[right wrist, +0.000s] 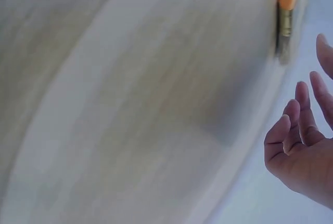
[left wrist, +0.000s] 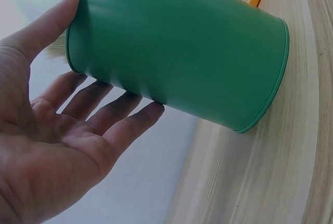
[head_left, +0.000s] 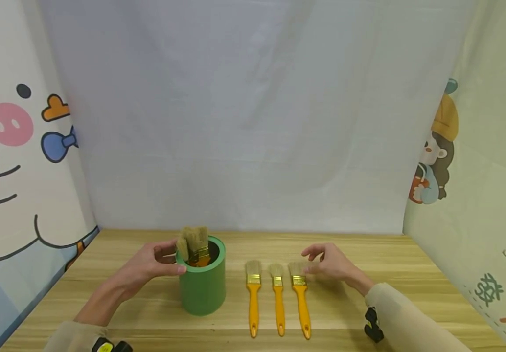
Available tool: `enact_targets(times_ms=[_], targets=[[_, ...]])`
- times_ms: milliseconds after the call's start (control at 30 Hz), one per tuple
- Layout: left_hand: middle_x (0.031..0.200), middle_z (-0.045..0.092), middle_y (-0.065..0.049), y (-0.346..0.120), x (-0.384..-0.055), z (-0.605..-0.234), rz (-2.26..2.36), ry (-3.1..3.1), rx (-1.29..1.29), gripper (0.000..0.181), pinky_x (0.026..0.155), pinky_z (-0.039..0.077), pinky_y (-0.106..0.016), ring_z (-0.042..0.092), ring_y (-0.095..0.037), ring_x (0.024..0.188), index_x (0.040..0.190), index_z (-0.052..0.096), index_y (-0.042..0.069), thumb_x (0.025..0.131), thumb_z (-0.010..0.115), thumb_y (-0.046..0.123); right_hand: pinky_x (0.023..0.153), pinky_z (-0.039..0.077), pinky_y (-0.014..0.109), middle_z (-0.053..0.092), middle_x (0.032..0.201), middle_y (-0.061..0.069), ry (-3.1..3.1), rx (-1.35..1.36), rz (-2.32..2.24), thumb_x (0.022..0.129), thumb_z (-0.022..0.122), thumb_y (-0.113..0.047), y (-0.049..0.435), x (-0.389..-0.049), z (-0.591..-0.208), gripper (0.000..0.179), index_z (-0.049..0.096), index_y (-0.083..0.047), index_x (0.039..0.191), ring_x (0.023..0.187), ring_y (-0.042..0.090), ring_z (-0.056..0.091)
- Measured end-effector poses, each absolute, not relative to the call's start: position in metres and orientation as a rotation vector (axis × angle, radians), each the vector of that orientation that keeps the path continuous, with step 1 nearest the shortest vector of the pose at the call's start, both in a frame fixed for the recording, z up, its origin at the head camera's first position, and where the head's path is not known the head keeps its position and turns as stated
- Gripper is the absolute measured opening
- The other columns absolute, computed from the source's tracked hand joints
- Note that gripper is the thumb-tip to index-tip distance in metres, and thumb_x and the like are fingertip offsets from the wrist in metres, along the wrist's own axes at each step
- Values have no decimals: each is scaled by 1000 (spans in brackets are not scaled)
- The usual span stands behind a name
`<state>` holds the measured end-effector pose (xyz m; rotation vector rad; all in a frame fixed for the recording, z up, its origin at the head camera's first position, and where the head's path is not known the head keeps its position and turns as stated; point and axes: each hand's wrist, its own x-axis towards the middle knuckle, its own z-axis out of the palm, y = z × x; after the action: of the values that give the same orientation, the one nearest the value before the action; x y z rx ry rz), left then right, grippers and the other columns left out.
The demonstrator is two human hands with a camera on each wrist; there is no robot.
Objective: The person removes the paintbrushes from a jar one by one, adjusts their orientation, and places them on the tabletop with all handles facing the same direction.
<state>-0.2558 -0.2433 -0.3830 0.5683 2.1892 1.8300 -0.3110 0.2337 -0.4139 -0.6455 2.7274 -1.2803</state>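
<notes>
A green cylindrical can [head_left: 202, 291] stands on the wooden table, with paintbrushes [head_left: 193, 242] in it, bristles up and leaning left. My left hand [head_left: 156, 261] holds the can near its rim. In the left wrist view the thumb lies at the rim of the can [left wrist: 177, 47] and the fingertips touch its side. To the right of the can lie three paintbrushes with orange handles: a left one [head_left: 254, 298], a narrower middle one [head_left: 278, 298] and a right one [head_left: 300, 298]. Over the bristles of the right brush, my right hand [head_left: 332, 264] has its fingers loosely bent, gripping nothing.
The wooden table [head_left: 147, 313] runs back to a pale cloth [head_left: 253, 122]. Printed cloths hang at the left [head_left: 11, 195] and right [head_left: 477, 220] sides. In the right wrist view, one orange brush [right wrist: 285, 5] shows beyond the fingers.
</notes>
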Motion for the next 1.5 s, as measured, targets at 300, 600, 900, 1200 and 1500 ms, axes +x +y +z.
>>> enact_targets(times_ms=[300, 600, 900, 1200, 1500], targets=[[155, 47, -29, -243, -257, -384, 1834, 2192, 574, 84, 108, 49, -48, 50, -47, 139, 161, 35, -7, 93, 81, 16, 68, 48, 28, 70, 93, 4, 2746, -726, -1337, 90, 85, -11, 211, -304, -394, 31, 74, 1, 117, 77, 20, 57], [156, 47, -29, -244, -257, -384, 1829, 2189, 578, 85, 108, 49, -49, 49, -48, 140, 160, 34, -8, 93, 81, 17, 61, 47, 27, 74, 93, 0, 2663, -886, -1348, 93, 84, -15, 161, -286, -372, 31, 74, -5, 121, 75, 22, 62], [157, 44, -30, -244, -257, -384, 1828, 2178, 567, 88, 107, 51, -48, 46, -50, 142, 161, 30, -9, 94, 80, 16, 62, 46, 26, 76, 90, -5, 2644, -1021, -1420, 92, 84, -16, 112, -275, -354, 33, 74, -8, 122, 69, 16, 58], [158, 43, -31, -245, -256, -385, 1823, 2173, 584, 88, 106, 51, -48, 47, -50, 141, 162, 28, -10, 95, 79, 16, 66, 49, 29, 76, 92, -9, 2636, -1152, -1429, 93, 83, -15, 64, -269, -342, 42, 68, -12, 133, 72, 13, 59], [155, 47, -28, -245, -257, -385, 1801, 2168, 617, 77, 105, 52, -49, 50, -48, 139, 160, 36, -6, 98, 75, 16, 63, 47, 25, 78, 100, 0, 2617, -1229, -1414, 93, 84, -12, 29, -270, -342, 44, 66, -10, 134, 73, 13, 59]])
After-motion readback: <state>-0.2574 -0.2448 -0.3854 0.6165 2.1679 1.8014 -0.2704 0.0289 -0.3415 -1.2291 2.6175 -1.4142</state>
